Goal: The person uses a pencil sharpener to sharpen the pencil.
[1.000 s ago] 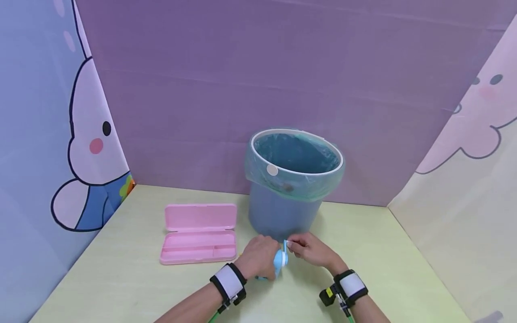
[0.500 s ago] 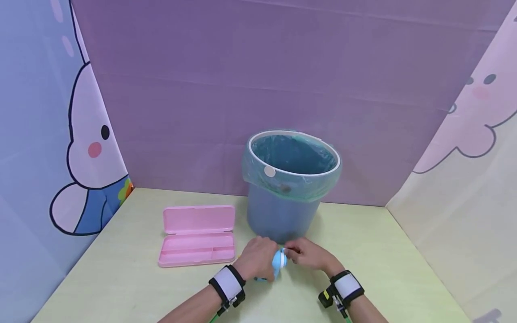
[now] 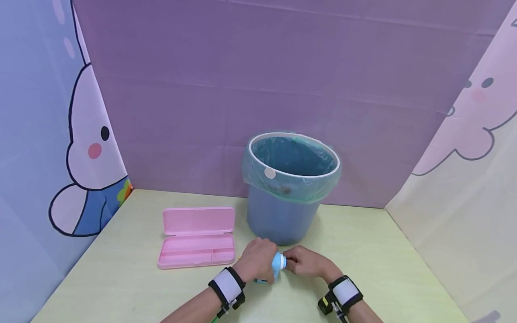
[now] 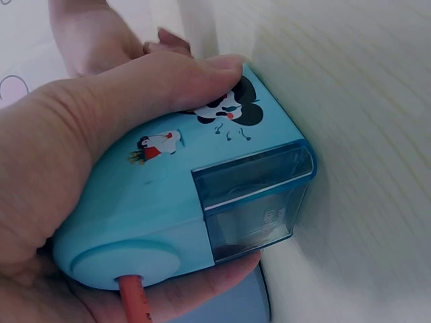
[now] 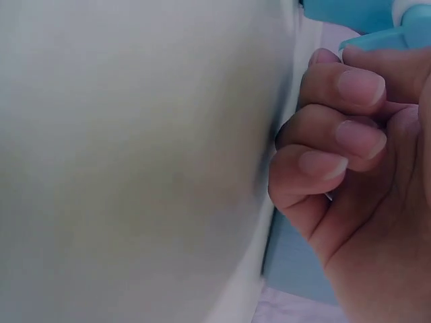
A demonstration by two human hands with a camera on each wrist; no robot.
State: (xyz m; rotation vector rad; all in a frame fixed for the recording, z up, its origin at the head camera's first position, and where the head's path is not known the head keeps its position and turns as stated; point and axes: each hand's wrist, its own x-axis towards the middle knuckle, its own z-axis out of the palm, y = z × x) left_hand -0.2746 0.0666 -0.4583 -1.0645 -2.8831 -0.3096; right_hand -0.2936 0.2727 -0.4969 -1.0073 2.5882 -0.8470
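Observation:
A light blue crank pencil sharpener with cartoon prints sits on the table. My left hand grips it from above, thumb over the printed side and fingers along the opposite side. In the left wrist view, a red pencil sticks out of the sharpener's round end, beside the see-through shavings drawer. My right hand holds the crank at the other end, fingers curled. The right wrist view shows the blue crank arm by the thumb and forefinger; the handle itself is hidden in the hand.
An open pink pencil case lies to the left, its compartments facing up. Just behind the hands stands a blue-grey bin lined with a green bag. A purple backdrop closes off the back of the table.
My right hand has moved down a little, turning the crank from upright to lower. The left hand stays around the sharpener. The view has shifted slightly.

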